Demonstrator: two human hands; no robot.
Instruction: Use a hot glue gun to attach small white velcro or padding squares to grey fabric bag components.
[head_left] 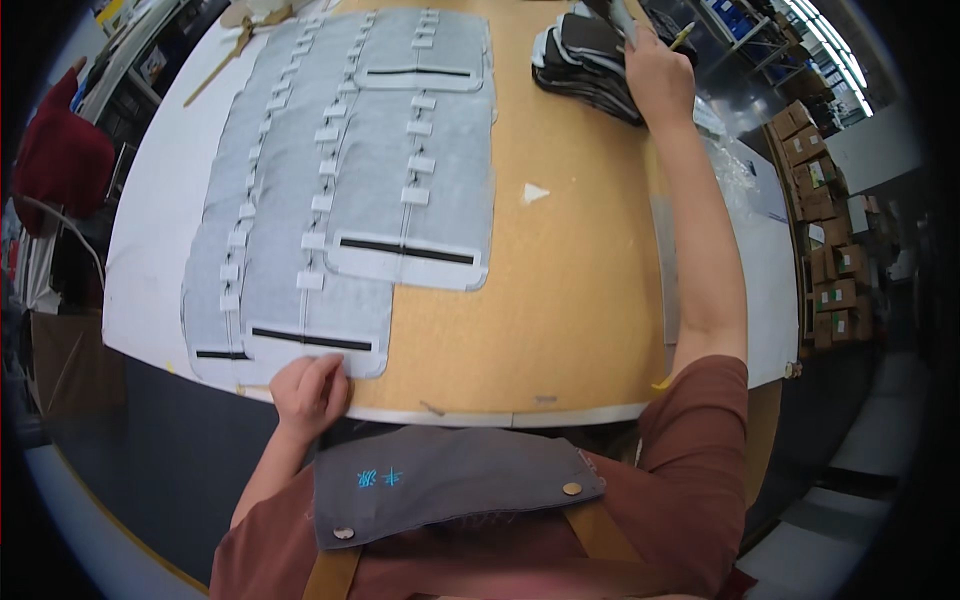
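Overlapping light grey fabric panels lie over the left half of the tan work surface. They carry white tabs in long rows and black strips framed in white. At the near edge, my left hand has its fingers curled closed against the lower rim of a panel; what they pinch, if anything, is hidden. My right hand reaches to the far right, beside a stack of black and grey fabric pieces. Its fingers close on a dark grey piece, partly cut off by the frame. A yellow pen-like stick pokes out behind the knuckles.
The tan board bears a small white triangular scrap. A wooden stick lies at the far left. Clear plastic wrapping sits right of my forearm. Cardboard boxes fill a rack beyond the table's right side.
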